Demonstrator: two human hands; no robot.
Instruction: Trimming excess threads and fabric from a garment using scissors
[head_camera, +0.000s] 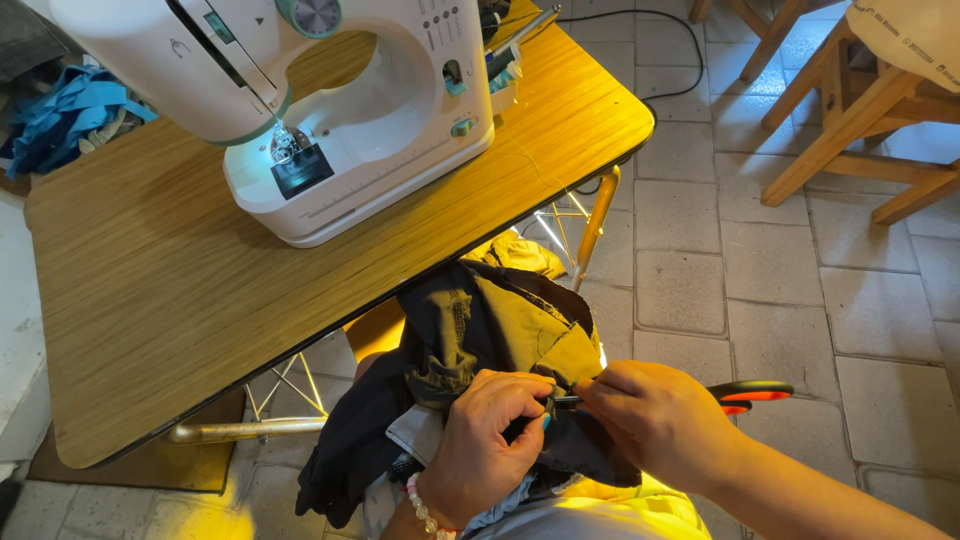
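Dark garment (470, 340) lies bunched on the lap at six o'clock; the left hand (480, 445) pinches its fabric taut so the right hand (655, 420), closed around orange-handled scissors (745, 393), can snip. Sewing machine (300, 110) waits on the worktop (150, 300) at eleven.

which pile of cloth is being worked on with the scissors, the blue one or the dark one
The dark cloth in the lap, pinched by the left hand while the right hand holds the scissors to it. The blue cloth lies untouched behind the sewing machine.
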